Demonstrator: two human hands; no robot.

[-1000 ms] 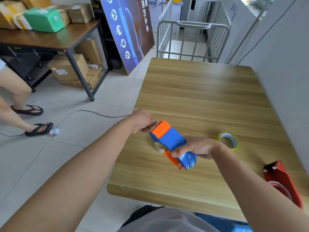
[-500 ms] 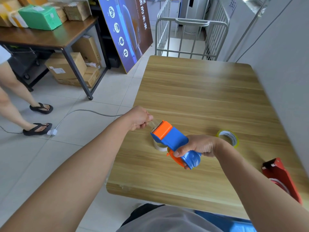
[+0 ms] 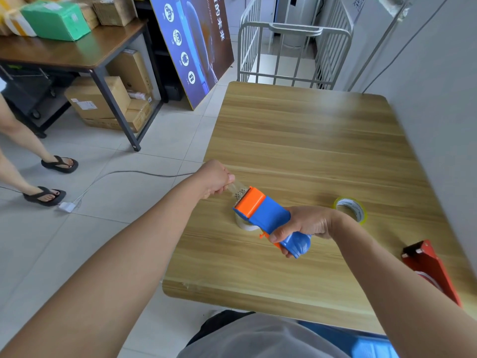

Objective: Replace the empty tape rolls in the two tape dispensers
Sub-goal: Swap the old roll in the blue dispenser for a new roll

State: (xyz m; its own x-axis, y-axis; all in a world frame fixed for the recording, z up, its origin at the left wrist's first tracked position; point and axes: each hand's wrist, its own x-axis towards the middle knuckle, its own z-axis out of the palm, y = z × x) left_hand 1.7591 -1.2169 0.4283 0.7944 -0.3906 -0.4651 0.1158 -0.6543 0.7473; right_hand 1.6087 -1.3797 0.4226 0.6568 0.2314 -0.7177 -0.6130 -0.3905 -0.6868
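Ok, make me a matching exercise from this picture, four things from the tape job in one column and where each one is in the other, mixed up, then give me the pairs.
Things
1. blue and orange dispenser
2. red dispenser
3. yellow-edged tape roll
4. clear tape strip

Places
A. lying flat on the table, beyond the right wrist
B. pinched in the left hand
C. gripped in the right hand
D. on the table near its right edge

Pairs: 1-C, 2-D, 3-A, 4-B
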